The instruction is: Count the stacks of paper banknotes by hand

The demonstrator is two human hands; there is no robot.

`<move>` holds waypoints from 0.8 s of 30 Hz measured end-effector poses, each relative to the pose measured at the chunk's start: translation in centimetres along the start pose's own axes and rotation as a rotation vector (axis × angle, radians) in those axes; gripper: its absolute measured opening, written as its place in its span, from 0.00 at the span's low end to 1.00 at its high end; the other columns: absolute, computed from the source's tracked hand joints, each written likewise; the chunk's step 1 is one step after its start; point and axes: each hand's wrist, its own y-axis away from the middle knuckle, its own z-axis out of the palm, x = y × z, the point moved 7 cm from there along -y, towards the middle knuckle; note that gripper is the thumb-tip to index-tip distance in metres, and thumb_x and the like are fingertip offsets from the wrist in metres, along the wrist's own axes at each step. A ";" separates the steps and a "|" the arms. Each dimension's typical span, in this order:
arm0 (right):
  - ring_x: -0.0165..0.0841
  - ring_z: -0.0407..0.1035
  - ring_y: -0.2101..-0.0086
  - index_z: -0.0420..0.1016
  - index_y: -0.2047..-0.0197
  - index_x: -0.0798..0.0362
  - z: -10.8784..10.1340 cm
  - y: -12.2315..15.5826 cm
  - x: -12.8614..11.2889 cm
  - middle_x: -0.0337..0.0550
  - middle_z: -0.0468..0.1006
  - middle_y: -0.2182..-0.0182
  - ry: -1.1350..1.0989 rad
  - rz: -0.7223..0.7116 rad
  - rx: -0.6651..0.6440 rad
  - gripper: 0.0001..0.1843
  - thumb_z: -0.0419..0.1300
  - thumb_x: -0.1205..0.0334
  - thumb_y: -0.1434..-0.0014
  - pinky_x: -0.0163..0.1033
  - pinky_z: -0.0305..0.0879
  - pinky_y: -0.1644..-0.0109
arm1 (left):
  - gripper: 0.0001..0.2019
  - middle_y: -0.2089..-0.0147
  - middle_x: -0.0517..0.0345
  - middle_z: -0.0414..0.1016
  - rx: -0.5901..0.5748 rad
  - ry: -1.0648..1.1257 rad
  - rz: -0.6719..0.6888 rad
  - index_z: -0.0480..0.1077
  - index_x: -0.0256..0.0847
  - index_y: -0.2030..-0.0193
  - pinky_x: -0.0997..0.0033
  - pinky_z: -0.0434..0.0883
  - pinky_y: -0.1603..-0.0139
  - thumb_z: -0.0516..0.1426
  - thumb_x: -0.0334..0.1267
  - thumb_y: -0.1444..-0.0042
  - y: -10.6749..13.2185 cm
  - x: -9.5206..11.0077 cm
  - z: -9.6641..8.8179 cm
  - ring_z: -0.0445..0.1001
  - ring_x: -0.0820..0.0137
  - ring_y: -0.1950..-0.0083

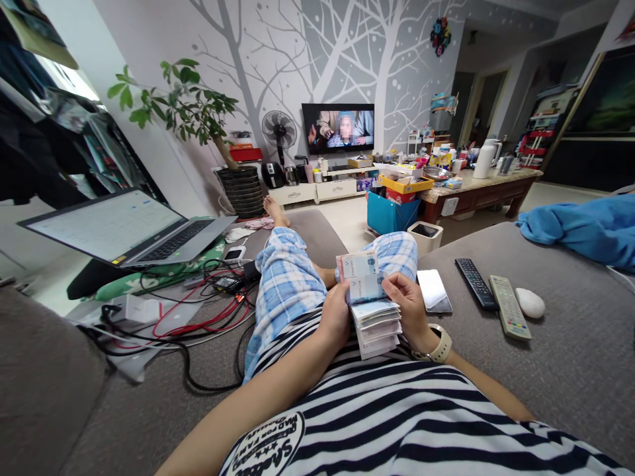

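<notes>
A stack of banknotes [380,325], bluish and pinkish at the edges, is held over my lap between both hands. My left hand [336,316] grips the stack from its left side, fingers hidden behind the notes. At the upper right edge, my right hand [407,307] pinches the notes between thumb and bent fingers; a pale watch is on that wrist. The upper part of the notes stands up facing me, while the lower ends fan out toward my belly in several layers.
An open laptop [114,228] and tangled cables [218,317] lie on the sofa to the left. To the right are a phone [434,291], a black remote [476,283], a beige remote [509,307] and a white mouse [530,303]. A cluttered table [476,192] stands beyond.
</notes>
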 end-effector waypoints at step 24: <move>0.29 0.52 0.77 0.66 0.76 0.51 0.1 0.1 -0.5 0.33 0.59 0.80 0.046 -0.017 -0.006 0.18 0.61 0.50 0.40 0.37 0.50 0.73 | 0.11 0.75 0.56 0.77 0.008 0.136 -0.057 0.76 0.38 0.70 0.63 0.72 0.57 0.62 0.44 0.53 -1.0 -2.0 -0.5 0.77 0.60 0.64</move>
